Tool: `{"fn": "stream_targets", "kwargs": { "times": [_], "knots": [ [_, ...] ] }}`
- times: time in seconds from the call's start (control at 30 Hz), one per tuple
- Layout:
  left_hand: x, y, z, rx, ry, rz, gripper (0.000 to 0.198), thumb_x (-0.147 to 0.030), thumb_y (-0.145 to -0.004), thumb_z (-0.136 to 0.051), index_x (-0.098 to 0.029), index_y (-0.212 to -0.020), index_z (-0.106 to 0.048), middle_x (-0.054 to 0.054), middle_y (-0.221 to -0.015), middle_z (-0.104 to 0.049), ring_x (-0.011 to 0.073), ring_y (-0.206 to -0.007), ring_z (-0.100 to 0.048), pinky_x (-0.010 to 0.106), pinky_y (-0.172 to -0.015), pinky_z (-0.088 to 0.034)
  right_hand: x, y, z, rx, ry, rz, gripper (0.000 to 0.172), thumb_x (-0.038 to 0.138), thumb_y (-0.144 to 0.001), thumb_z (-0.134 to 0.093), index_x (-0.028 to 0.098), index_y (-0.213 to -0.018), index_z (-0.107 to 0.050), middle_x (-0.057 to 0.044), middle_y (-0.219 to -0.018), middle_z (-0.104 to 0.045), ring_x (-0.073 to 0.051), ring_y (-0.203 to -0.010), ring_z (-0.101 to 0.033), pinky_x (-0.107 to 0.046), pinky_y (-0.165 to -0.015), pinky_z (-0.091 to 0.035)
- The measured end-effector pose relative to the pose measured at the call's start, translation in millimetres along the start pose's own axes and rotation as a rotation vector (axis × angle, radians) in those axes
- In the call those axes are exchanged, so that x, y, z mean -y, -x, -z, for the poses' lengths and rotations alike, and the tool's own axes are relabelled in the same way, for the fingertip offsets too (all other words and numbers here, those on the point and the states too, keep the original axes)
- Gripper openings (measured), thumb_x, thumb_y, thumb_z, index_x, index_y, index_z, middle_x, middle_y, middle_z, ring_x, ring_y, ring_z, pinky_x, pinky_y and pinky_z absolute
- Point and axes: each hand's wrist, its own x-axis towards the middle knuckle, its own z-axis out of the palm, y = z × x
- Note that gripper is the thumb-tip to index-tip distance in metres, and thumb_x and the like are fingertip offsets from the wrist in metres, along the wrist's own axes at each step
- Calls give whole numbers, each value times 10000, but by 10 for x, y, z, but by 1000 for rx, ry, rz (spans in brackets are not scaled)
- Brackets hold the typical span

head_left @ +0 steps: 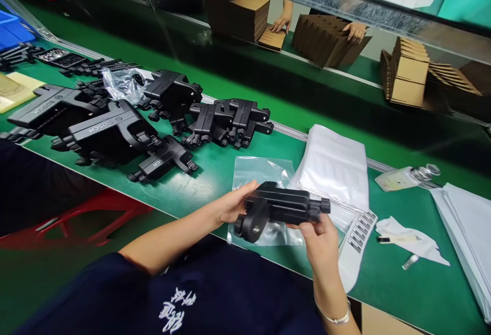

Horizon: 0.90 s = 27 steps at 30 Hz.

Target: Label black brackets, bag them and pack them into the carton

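Both of my hands hold one black plastic bracket (287, 204) with knobs, lifted above the bench. My left hand (236, 202) grips its left end, near a round black disc. Under its right end, by the knobs, my right hand (318, 232) has its fingers closed on it. Beneath the bracket lies a clear plastic bag (261, 169), partly hidden by it. A stack of clear bags (333, 161) rests just beyond my right hand. Close to my right wrist is a white strip of labels (358, 243).
Several black brackets (111, 130) marked BOSCH crowd the left of the green bench (215, 171). At right are a pump bottle (402, 177), a white cloth (414, 243) and white sheets (464, 238). Across the divider, another person's hands (284, 20) touch cardboard pieces (326, 38).
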Motion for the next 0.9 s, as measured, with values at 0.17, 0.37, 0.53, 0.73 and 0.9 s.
{"fn": "stream_targets", "kwargs": {
  "times": [0.17,0.37,0.53,0.73,0.9],
  "knots": [
    [-64,-168,-134,-92,-61,33,438,-440,-943,-514,-149,-1253,-615,56,-797,-738,173,-640,-671,291,-679,-530,248,71,-222,113,472,329,393,435,-801,-711,202,-1104,-620,-50,-817,-739,-230,-694,-714,-315,-617,-587],
    [-75,-169,-82,-178,-300,-97,624,-536,-831,-618,-177,-1336,-544,99,-1084,-717,210,-813,-674,318,-770,-527,150,27,332,101,491,203,564,479,-857,-614,212,-1342,-508,-97,-1107,-715,-227,-874,-712,-329,-733,-575],
    [-228,-143,245,-432,-1069,-474,703,-625,-794,-552,-220,-1364,-480,94,-1454,-472,302,-1307,-451,429,-1100,-354,-318,288,1499,-521,770,-340,456,510,-845,-496,197,-1141,-645,-91,-885,-728,-244,-729,-668,-362,-665,-503],
    [-222,-73,-45,-638,-1745,-793,638,-556,-827,-474,-156,-1323,-498,166,-1311,-548,369,-1254,-482,551,-1035,-405,-676,643,1605,-437,632,-530,467,525,-818,-492,206,-1145,-590,-31,-760,-701,-234,-700,-648,-337,-636,-461],
    [420,-482,-893,-67,-1817,-597,356,-352,-927,-376,-212,-1109,-649,81,-1092,-700,252,-1029,-652,394,-927,-511,-707,639,1342,-527,649,-529,431,508,-820,-515,229,-1143,-579,-21,-750,-682,-220,-647,-612,-319,-583,-415]
  ]
}}
